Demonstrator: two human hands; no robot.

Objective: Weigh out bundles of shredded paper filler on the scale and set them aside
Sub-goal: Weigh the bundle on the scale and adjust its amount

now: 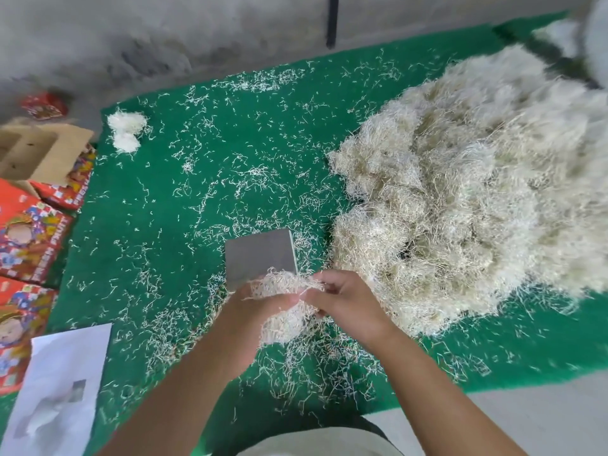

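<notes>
Both hands meet over the near edge of the scale (260, 255), working one bundle of shredded paper filler (285, 302). L hand (255, 312) cups it from below, fingers curled up round the wad; R hand (342, 299) pinches the top strands w/ thumb and fingertips. The bundle is a loose, frizzy clump of thin off-white crinkled strips, stray ends sticking out on all sides and a tail hanging down btwn the wrists. It sits in the hands, just above the scale's near edge; can't tell if any strands touch the platform.

The scale shows as a flat grey square plate, bare on top, no display readable from here.

Big pile of the same filler (467, 192) lies to the R on the green mat (158, 205), cream to pale straw in colour, tangled and fluffy, edge of it just beside the scale. Two small white finished bundles (126, 130) rest touching each other at the mat's far L corner, well apart from the hands. Loose strips litter the mat everywhere.

At L, red printed fruit boxes (29, 238), flat-stacked; one reads "FRESH FRUIT", w/ cartoon art. An open brown carton (36, 153) sits above them. White paper sheet (62, 386) near L, print blurred, prob. a form.
</notes>
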